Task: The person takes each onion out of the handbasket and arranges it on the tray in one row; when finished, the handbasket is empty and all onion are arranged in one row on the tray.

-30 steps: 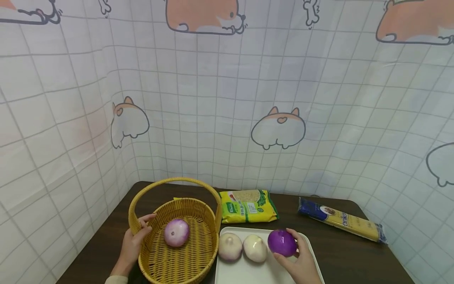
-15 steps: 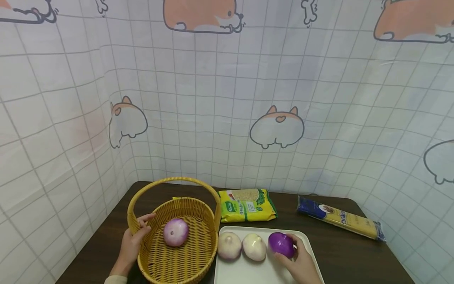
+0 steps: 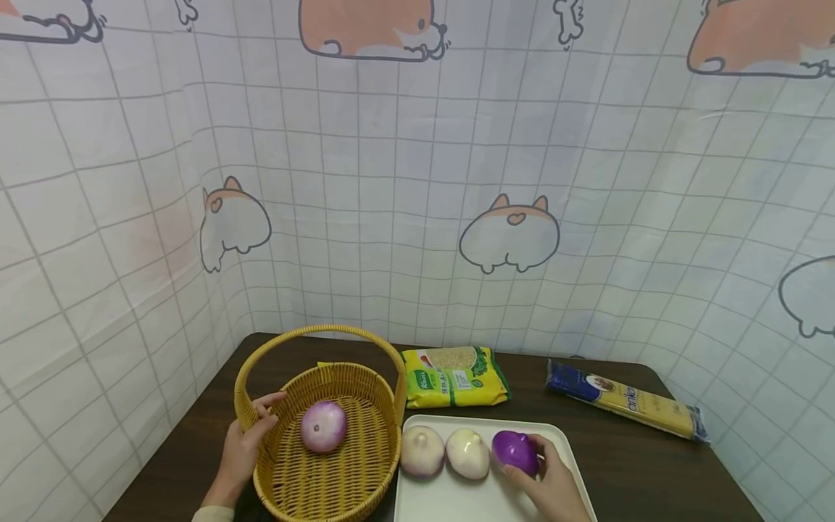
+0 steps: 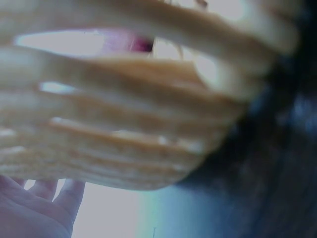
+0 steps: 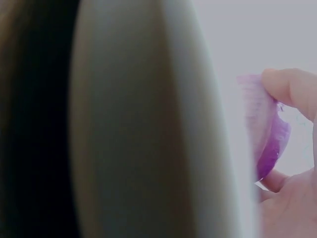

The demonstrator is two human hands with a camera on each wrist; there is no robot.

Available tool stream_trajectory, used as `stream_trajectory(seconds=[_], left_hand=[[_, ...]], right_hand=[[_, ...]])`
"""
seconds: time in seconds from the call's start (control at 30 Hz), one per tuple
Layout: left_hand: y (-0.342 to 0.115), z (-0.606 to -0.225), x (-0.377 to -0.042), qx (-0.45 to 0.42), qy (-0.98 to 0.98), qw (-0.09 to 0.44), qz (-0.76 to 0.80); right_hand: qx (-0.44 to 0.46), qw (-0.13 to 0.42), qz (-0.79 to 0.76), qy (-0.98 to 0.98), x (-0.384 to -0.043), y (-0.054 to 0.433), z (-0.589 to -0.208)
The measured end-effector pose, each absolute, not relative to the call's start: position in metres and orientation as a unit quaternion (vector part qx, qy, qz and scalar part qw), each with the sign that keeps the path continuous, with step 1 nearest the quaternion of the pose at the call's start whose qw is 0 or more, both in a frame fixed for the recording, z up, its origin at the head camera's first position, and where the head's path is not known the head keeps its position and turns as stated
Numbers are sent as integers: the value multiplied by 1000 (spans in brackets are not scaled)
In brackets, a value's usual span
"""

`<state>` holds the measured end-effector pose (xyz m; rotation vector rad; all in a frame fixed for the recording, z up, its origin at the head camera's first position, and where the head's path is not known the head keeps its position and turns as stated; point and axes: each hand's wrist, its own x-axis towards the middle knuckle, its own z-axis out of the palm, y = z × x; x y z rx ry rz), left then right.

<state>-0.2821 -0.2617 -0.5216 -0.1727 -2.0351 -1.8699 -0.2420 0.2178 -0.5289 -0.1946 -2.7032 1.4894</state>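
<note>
My right hand (image 3: 554, 486) grips a deep purple onion (image 3: 513, 451) between thumb and fingers at the right part of a white tray (image 3: 476, 500). In the right wrist view the purple onion (image 5: 270, 134) shows between thumb and fingers, behind the blurred tray wall (image 5: 148, 124). Beside it on the tray sit a white onion (image 3: 467, 454) and a pale purplish onion (image 3: 422, 452). My left hand (image 3: 243, 446) holds the left rim of a wicker basket (image 3: 326, 493) at the handle's base. Inside that basket lies a light purple onion (image 3: 323, 427). Blurred basket weave (image 4: 124, 124) fills much of the left wrist view.
A yellow-green food packet (image 3: 453, 378) lies behind the tray. To the right, a blue and yellow pasta packet (image 3: 626, 402) lies slanted on the dark table (image 3: 678, 486). The basket's tall arched handle (image 3: 320, 330) rises above it. A patterned curtain (image 3: 417, 181) hangs behind.
The right hand has lowered slightly with the purple onion, which has tilted in its grip. The left hand and the basket have stayed in place.
</note>
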Motion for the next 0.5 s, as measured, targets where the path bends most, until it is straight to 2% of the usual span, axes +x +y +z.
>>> stream_trajectory(seconds=[0.5], left_hand=[[-262,-522,-282,-69,-717,187,-668]], right_hand=[[-47,18,463,-885,-243,219,-533]])
